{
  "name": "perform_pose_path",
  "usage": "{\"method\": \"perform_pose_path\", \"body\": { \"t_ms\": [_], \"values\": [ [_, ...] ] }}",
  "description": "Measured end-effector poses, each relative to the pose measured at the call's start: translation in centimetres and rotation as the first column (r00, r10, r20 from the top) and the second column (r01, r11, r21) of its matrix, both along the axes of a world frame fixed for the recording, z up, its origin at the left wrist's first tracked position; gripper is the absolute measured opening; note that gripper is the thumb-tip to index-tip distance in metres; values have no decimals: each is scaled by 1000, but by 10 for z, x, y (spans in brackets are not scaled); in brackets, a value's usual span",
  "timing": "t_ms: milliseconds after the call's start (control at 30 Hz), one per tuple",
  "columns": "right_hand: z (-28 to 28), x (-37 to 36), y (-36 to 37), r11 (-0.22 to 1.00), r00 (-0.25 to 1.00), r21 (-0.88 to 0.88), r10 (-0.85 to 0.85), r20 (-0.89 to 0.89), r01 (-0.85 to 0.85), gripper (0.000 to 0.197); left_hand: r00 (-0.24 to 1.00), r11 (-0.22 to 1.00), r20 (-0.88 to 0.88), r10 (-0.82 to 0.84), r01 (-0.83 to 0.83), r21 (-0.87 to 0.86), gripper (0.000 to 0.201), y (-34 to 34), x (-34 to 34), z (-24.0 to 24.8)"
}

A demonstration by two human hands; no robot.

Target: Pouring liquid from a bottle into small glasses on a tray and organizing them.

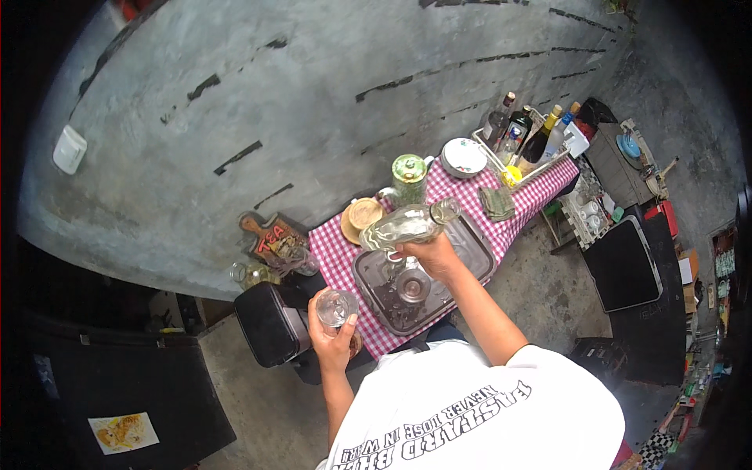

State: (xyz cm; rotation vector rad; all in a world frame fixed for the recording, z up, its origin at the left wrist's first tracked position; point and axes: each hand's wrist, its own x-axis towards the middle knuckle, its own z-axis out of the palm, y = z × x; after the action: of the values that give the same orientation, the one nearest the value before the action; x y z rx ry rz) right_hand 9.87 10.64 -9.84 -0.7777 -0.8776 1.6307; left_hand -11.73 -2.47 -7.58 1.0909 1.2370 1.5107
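Observation:
My left hand point(333, 345) is wrapped round a clear drinking glass point(337, 307) at the table's front left. My right hand point(432, 258) grips a clear glass pitcher point(402, 227), which lies tilted on its side in the air above the tray, its narrower end to the right. Below it is a dark rectangular tray point(466, 283) with wet-looking marks. Another clear glass point(413, 287) stands on that tray, beneath my right hand. Whether the pitcher holds any liquid, I cannot tell.
Behind the tray stand a green patterned jug point(410, 176), wooden plates point(365, 213) and white bowls point(464, 158). A rack of bottles point(540, 141) is at the far right beside a folded green cloth point(497, 204). A black bin point(270, 325) stands left of the checked tablecloth point(325, 244).

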Motion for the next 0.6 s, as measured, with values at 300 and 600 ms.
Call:
{"method": "perform_pose_path", "body": {
  "t_ms": [300, 600],
  "values": [
    [4, 87, 20, 987, 989, 69, 149, -23, -147, 55, 999, 999, -36, -40, 40, -3, 64, 26, 83, 15],
    [-13, 129, 46, 991, 992, 84, 97, 85, -104, 50, 997, 994, -29, -65, 62, -92, 68, 51, 153, 17]
  ]
}}
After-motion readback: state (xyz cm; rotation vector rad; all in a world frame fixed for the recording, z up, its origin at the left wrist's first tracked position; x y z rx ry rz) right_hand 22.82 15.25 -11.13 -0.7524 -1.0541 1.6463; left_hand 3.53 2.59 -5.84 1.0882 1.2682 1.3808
